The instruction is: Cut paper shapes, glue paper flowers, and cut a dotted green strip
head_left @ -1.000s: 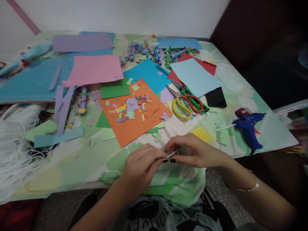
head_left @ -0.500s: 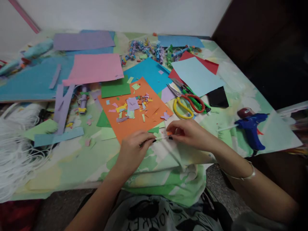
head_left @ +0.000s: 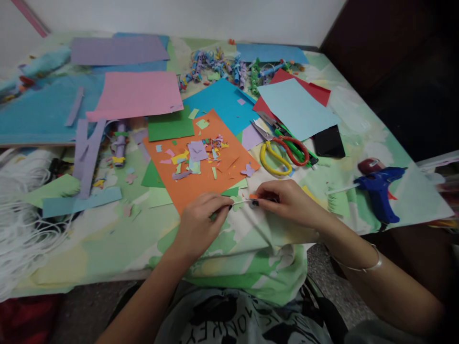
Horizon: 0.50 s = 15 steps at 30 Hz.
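A short stretch of white cord [head_left: 242, 201] runs between my two hands, just above the table's front edge. My left hand [head_left: 203, 220] pinches one end between thumb and fingers. The other end is pinched by my right hand [head_left: 287, 200], whose fingertips hide part of it. A small orange piece [head_left: 253, 196] shows at the right fingertips; I cannot tell whether it is held. Beyond the hands lies an orange sheet [head_left: 201, 184] scattered with paper scraps. Scissors with yellow and red handles [head_left: 276, 165] lie just past my right hand.
A blue glue gun [head_left: 376, 188] and a black phone [head_left: 329, 142] lie to the right. At the left is a heap of white cord [head_left: 32, 239] beside lilac paper strips [head_left: 88, 162]. Behind are a pink sheet [head_left: 139, 93] and several curled paper figures [head_left: 211, 67].
The view has shifted slightly, so the table's things appear a little higher. Both hands keep their pinch on the cord, and a bit more orange shows at the right fingertips.
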Available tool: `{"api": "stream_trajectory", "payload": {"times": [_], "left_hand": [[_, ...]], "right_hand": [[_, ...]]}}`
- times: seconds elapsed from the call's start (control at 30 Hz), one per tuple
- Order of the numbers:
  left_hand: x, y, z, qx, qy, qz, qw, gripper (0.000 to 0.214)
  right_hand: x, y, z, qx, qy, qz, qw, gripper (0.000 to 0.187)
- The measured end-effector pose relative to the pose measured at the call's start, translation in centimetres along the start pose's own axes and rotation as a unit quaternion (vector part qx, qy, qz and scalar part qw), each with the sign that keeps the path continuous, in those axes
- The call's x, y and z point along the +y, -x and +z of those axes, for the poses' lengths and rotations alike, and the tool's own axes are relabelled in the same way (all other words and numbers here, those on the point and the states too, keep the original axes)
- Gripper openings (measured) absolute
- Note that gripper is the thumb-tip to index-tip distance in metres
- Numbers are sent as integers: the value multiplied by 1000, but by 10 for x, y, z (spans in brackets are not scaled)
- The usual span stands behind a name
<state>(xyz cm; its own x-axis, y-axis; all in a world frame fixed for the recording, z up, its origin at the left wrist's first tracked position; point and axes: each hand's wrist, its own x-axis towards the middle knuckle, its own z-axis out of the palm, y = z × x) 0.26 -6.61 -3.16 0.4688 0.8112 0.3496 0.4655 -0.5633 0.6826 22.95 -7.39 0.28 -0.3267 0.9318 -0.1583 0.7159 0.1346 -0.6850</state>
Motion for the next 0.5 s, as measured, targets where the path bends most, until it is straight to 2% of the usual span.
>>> {"api": "stream_trajectory", "payload": {"times": [0.23, 0.5], "left_hand": [[-2, 1, 2, 2, -11, 20, 1000, 11], [-4, 2, 6, 5, -53, 53, 997, 14]], "right_hand": [[1, -7, -5, -56, 7, 5, 998, 14], [-1, -18, -6, -60, 44, 16, 997, 15]]}}
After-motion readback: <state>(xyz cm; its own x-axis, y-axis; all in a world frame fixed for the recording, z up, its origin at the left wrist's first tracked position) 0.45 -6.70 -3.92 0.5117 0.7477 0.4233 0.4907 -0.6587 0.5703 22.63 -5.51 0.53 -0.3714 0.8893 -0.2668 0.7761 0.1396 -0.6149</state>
